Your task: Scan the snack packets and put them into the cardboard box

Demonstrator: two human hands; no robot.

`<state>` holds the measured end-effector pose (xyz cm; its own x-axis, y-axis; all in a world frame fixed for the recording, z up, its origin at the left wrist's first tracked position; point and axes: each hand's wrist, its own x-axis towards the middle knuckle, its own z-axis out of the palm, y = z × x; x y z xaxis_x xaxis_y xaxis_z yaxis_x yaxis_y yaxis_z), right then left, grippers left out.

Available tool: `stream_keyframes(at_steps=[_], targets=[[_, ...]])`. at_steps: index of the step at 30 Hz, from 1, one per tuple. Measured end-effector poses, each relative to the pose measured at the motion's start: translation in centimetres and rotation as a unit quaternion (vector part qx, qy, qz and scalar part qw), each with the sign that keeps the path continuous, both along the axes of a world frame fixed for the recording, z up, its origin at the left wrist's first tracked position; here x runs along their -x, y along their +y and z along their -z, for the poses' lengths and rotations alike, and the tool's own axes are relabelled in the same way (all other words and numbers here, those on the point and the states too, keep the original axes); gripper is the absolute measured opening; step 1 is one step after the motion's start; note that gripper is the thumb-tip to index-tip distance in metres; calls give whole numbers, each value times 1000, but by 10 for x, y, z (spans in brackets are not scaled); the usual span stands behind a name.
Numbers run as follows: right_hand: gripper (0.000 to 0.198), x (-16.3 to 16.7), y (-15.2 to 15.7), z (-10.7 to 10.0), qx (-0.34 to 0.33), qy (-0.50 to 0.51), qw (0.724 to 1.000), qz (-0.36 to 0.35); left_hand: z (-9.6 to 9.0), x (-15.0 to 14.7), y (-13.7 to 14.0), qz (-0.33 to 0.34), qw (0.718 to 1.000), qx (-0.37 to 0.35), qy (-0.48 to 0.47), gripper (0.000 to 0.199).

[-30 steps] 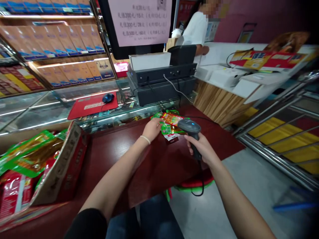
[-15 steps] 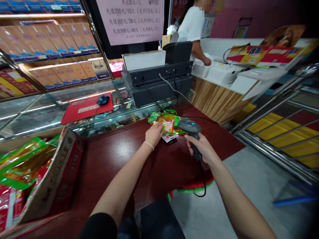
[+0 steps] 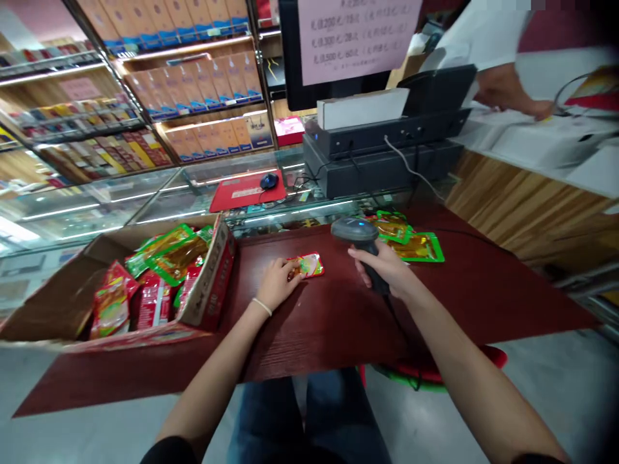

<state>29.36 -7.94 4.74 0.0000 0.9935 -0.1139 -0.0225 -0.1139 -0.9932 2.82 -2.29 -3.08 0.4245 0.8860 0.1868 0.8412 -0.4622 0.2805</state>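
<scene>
My left hand (image 3: pixel 276 285) rests low over the dark red tabletop (image 3: pixel 309 322), its fingers curled on one end of a small red snack packet (image 3: pixel 313 265). That packet lies flat, its left end hidden under my fingers. In my right hand (image 3: pixel 387 267), the fingers wrap round the grip of a black barcode scanner (image 3: pixel 355 231), whose head points left above the table and shows a small blue light. Behind the scanner lie several green-edged snack packets (image 3: pixel 418 247), overlapping one another.
An open cardboard box (image 3: pixel 206 283) of red and green snack packets stands at the left. At the back are a cash drawer (image 3: pixel 387 169), a mouse (image 3: pixel 269 181) on a red mat (image 3: pixel 232 193), and a monitor (image 3: pixel 290 58). A person's arm (image 3: pixel 507 90) reaches in at the right.
My left hand has moved left with the red packet, away from the green-edged pile, towards the box. The scanner remains in my right hand. My view has turned left.
</scene>
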Motion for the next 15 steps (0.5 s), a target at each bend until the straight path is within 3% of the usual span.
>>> stream_keyframes(at_steps=[2,7,12,15], targets=[[40,18,15,-1,15,11,999,-32,4,16,5,-25,999,15,-20,37],[41,47,39,12,31,28,996,-75,12,31,17,-100,993,45,-49,61],[42,47,41,34,42,34,994,-93,15,32,18,-104,985,73,-119,44],[43,43,38,37,41,30,995,-83,19,33,20,-102,962,94,-235,43]])
